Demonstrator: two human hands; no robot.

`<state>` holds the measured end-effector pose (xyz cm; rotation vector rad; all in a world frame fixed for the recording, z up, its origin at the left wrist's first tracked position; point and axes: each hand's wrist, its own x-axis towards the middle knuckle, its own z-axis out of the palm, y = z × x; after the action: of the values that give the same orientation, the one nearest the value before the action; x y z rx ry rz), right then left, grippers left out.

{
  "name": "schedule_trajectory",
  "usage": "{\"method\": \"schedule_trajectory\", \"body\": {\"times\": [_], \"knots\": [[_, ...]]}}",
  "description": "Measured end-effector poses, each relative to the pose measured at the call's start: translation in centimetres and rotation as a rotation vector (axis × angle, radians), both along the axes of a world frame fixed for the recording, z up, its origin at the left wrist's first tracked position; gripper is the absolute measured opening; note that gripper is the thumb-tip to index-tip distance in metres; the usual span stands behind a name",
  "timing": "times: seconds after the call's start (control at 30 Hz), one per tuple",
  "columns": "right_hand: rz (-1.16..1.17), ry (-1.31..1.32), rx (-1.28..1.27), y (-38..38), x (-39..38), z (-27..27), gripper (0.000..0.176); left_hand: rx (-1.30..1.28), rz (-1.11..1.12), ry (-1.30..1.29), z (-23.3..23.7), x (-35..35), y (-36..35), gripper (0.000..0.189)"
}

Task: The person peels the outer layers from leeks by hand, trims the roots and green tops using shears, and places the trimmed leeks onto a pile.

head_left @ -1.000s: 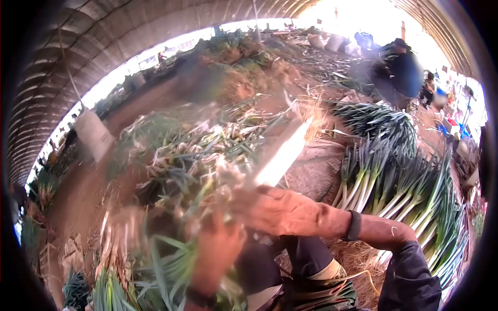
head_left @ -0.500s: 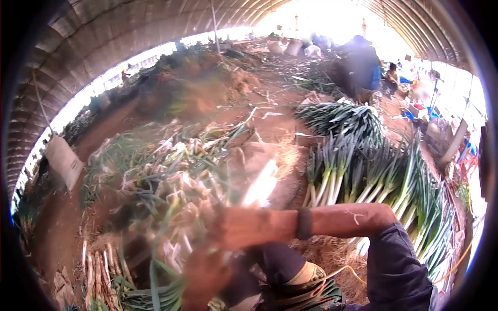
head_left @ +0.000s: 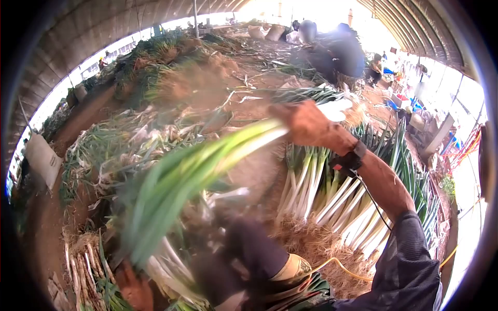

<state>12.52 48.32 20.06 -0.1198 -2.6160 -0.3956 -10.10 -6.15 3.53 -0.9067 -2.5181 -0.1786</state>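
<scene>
My right hand [head_left: 311, 124] is raised in the middle of the head view, wrapped round the pale stalks of a bunch of green onions [head_left: 192, 176]. Their leaves trail down to the left, blurred by motion, and the root ends stick out right of the fist. Low at the left is my left hand [head_left: 134, 289], fingers stretched out and apart, beside white-stalked green onions [head_left: 168, 267]. Near it lie unpeeled green onions [head_left: 85, 269] with brownish stalks. Cleaned green onions [head_left: 345, 207] lie in a row below my right forearm, roots towards me.
Loose leaves and peelings [head_left: 135, 140] cover the ground at the left. A yellow cord [head_left: 342, 267] runs past my knee. A white sheet [head_left: 42, 160] hangs at the far left. Other people [head_left: 374, 70] are farther back under the arched roof.
My right hand has moved up and away from my left, carrying the green onions. My left hand has dropped down and left. The view has shifted slightly.
</scene>
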Motion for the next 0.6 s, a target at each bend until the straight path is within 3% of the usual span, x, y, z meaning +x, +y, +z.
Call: {"method": "schedule_trajectory", "body": {"times": [0.03,0.13,0.23,0.27,0.37,0.5,0.57,0.6], "knots": [[-0.197,-0.058,-0.123,1.6,2.2,0.0,0.029,0.002,0.141,-0.059,0.2,-0.1,-0.9,0.073],[-0.499,0.072,-0.331,3.7,7.3,-1.6,0.043,-0.072,0.076,0.140,0.4,-0.9,-3.7,0.038],[-0.555,0.323,-0.568,7.1,11.4,-7.6,0.037,0.018,0.155,-0.161,-0.5,-1.3,-5.1,0.036],[-0.609,0.383,-0.763,7.8,12.5,-9.7,0.037,-0.080,0.278,-0.323,-0.3,-1.0,-5.1,0.036],[-0.760,0.585,-1.191,7.8,14.2,-14.5,0.031,-0.304,0.321,-0.262,-3.1,-1.0,-6.9,0.036],[-0.973,0.477,-1.125,10.6,19.9,-27.7,0.042,0.056,0.319,-0.535,-2.9,2.7,-6.0,0.040],[-1.031,0.275,-1.206,8.1,21.1,-30.1,0.049,0.166,0.339,-0.652,-4.8,3.3,-7.0,0.043],[-0.963,0.253,-1.113,6.7,21.5,-31.0,0.048,0.194,0.449,-0.831,-2.7,4.5,-5.5,0.047]]}}
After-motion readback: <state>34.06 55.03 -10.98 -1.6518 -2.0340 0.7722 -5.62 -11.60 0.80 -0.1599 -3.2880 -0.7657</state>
